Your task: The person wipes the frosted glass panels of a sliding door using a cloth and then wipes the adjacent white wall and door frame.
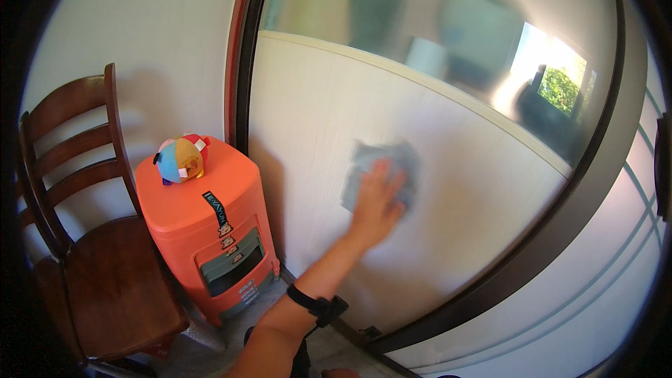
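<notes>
My left hand [379, 202] presses a grey cloth [354, 184] against the pale lower panel [310, 110] of a dark-framed door or partition. Its fingers are spread over the cloth, and both are blurred. A black strap with a small device [320, 307] goes round the forearm. My right hand is out of view; a bit of skin shows at the bottom edge, and I cannot tell what part it is. Above the panel is a glossy pane [325, 10] with blurred shapes and a bright window reflection.
To the left stands an orange plastic cabinet [173, 210] with a multicoloured plush ball [181, 160] on top. Beside it is a dark wooden chair [115, 283]. A dark frame [504, 262] curves along the right, with a pale, line-patterned panel [556, 299] beyond it.
</notes>
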A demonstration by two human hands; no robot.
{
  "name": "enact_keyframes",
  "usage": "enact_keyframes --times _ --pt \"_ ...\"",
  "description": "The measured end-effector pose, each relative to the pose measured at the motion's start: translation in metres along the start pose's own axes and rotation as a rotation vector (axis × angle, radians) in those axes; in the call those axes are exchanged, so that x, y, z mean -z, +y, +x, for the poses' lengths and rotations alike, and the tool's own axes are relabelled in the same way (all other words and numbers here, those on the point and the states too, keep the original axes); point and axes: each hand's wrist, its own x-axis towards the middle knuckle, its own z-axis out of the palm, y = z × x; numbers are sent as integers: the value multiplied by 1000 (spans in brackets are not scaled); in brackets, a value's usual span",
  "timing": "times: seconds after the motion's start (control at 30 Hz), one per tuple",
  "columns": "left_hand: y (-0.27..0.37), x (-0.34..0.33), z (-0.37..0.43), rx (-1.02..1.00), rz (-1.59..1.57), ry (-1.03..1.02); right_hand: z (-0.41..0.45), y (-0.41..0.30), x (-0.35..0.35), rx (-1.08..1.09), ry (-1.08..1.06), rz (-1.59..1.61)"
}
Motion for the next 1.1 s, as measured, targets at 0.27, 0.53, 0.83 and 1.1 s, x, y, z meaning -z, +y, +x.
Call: enact_keyframes --times 0.27,0.53,0.83,1.1 --pt "72 -31 -21 -559 76 -161 -3 3 0 40 30 3" --pt "-114 -1 -27 408 -39 410 -12 0 8 0 53 -23" --pt "-220 -20 -115 1272 -682 686 -15 7 9 17 48 98" --pt "-13 -23 -15 224 -32 216 -11 3 4 -31 117 159"
